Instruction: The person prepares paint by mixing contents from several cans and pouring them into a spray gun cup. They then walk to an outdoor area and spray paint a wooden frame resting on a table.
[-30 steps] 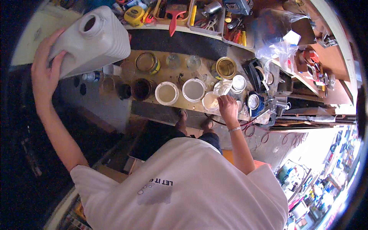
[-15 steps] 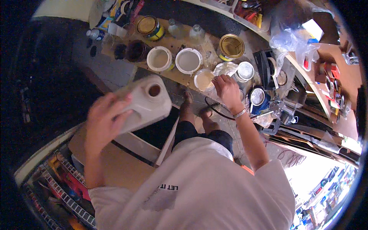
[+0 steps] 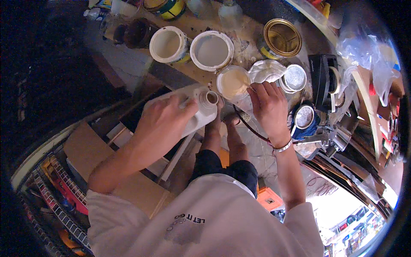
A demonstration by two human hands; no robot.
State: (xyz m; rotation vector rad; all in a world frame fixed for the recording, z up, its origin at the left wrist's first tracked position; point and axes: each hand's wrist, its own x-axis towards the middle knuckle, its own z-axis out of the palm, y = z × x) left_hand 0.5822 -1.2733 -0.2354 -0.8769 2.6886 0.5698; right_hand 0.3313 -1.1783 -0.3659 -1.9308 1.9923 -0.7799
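Note:
My left hand [image 3: 167,118] grips a whitish plastic jerrycan [image 3: 199,115], its uncapped spout facing up, held low beside the workbench edge. My right hand [image 3: 267,103] has its fingers pinched on a thin stick [image 3: 249,85] that reaches into a clear plastic cup of beige liquid [image 3: 231,80]. Behind the cup stand a white tub [image 3: 210,48] of greyish contents, a second white tub [image 3: 166,46] and an open gold-coloured can [image 3: 280,36]. A crumpled white thing [image 3: 264,69] and a tub with a pale lid [image 3: 295,77] lie right of the cup.
Dark jars [image 3: 139,34], glass bottles [image 3: 229,15] and a closed can [image 3: 160,6] stand at the back. Plastic bags [image 3: 359,49], a black case [image 3: 319,77] and metal tools [image 3: 334,137] crowd the right. Cardboard [image 3: 111,162] and wire shelving [image 3: 53,197] are low at the left.
The jerrycan in my left hand has come down from high at the far left to beside the cup. My right hand stays at the cup. The view has shifted.

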